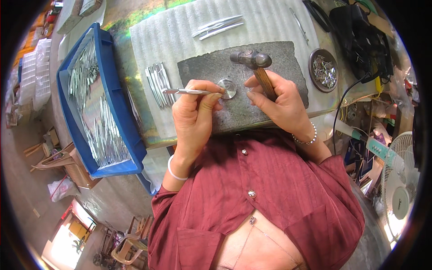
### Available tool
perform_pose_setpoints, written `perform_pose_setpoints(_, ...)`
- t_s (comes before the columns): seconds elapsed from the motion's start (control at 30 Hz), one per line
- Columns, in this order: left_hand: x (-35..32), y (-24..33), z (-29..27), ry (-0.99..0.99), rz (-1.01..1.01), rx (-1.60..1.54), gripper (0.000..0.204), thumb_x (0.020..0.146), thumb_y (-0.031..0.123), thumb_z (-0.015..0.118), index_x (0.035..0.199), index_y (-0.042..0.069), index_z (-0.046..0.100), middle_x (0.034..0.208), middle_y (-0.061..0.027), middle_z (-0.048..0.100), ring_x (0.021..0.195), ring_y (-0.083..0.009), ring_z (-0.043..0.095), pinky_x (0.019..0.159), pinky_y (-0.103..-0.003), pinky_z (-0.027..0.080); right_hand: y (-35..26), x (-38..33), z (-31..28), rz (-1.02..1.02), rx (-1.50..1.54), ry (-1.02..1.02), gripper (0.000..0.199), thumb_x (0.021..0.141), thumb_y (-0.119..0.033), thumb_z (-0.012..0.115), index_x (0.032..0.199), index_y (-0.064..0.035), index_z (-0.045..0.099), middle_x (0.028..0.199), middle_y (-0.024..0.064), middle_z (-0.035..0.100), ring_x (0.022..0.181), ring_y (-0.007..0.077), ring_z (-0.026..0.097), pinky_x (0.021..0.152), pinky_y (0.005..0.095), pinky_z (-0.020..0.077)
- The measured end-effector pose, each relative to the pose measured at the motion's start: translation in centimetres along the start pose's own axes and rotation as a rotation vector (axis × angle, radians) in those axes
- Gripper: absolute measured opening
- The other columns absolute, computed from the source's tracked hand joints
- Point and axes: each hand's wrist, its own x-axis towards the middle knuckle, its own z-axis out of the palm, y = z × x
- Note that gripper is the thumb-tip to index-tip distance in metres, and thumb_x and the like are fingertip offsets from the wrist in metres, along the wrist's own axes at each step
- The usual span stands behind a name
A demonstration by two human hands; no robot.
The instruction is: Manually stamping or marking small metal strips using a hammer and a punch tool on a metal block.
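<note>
A workbench is seen from above, from the head of a seated person in a dark red shirt. A thin, flat metal strip (186, 91) is pinched between the thumb and curled fingers of the left hand (194, 114), and its far end is laid on a small round steel disc (227, 88) set on a dark grey pad (279, 72). A hammer (256, 67) is gripped by the right hand (279, 103), fingers wrapped tightly around the wooden handle close below the metal head, which is held just beyond the disc.

The pad is laid on a sheet of ribbed white foam (180, 36). A small bundle of similar strips (157, 83) is placed on the foam to the left of the pad, and a few longer strips (218, 26) are seen near the far edge. A blue plastic tray (119, 108) filled with many more strips is set on the far left. A round dish of small metal parts (323, 69) is placed on the right, near a black bag (362, 40). A white fan (400, 180) is seen at the lower right.

For a clean strike, it is judged that the strip's end should be kept flat and centred on the disc, the pinching fingertips drawn back from the striking spot, and the hammer face brought down squarely with short, controlled blows.
</note>
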Motion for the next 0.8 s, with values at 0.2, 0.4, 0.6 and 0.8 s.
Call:
perform_pose_setpoints(0.2, 0.03, 0.05, 0.05, -0.004, 0.017, 0.038, 0.01, 0.086, -0.007, 0.056, 0.093, 0.0, 0.058, 0.084, -0.0037, 0.059, 0.067, -0.0077, 0.057, 0.06, -0.02, 0.047, -0.6, 0.08, -0.56, 0.094, -0.017, -0.09, 0.018, 0.084, -0.002, 0.062, 0.101, 0.0008, 0.057, 0.075, 0.0, 0.059, 0.069, 0.0036, 0.056, 0.063, 0.0195, 0.0454)
perform_pose_setpoints(0.4, 0.1, 0.25, 0.21, 0.006, -0.016, 0.02, 0.009, 0.087, -0.007, 0.055, 0.093, -0.001, 0.058, 0.084, -0.0044, 0.059, 0.07, -0.0087, 0.059, 0.062, -0.02, 0.048, -0.43, 0.06, -0.44, 0.106, 0.017, -0.084, 0.018, 0.085, -0.003, 0.062, 0.102, 0.001, 0.057, 0.077, 0.0002, 0.06, 0.07, 0.0038, 0.056, 0.064, 0.0201, 0.0471)
perform_pose_setpoints(0.6, 0.21, 0.17, 0.15, -0.019, 0.025, 0.059, 0.008, 0.087, -0.006, 0.055, 0.093, -0.001, 0.057, 0.083, -0.0049, 0.059, 0.07, -0.0097, 0.06, 0.062, -0.021, 0.049, -0.51, 0.06, -0.47, 0.114, -0.003, -0.087, 0.019, 0.085, -0.003, 0.062, 0.102, 0.0013, 0.057, 0.078, 0.0003, 0.06, 0.071, 0.0042, 0.057, 0.065, 0.0204, 0.0481)
perform_pose_setpoints(0.8, 0.31, 0.03, 0.1, -0.026, 0.046, 0.074, 0.007, 0.087, -0.007, 0.054, 0.092, -0.001, 0.056, 0.083, -0.0055, 0.059, 0.069, -0.0106, 0.06, 0.061, -0.022, 0.049, -0.54, 0.06, -0.48, 0.093, -0.011, -0.08, 0.018, 0.085, -0.003, 0.062, 0.102, 0.0014, 0.057, 0.079, 0.0002, 0.06, 0.07, 0.0041, 0.056, 0.064, 0.0202, 0.0469)
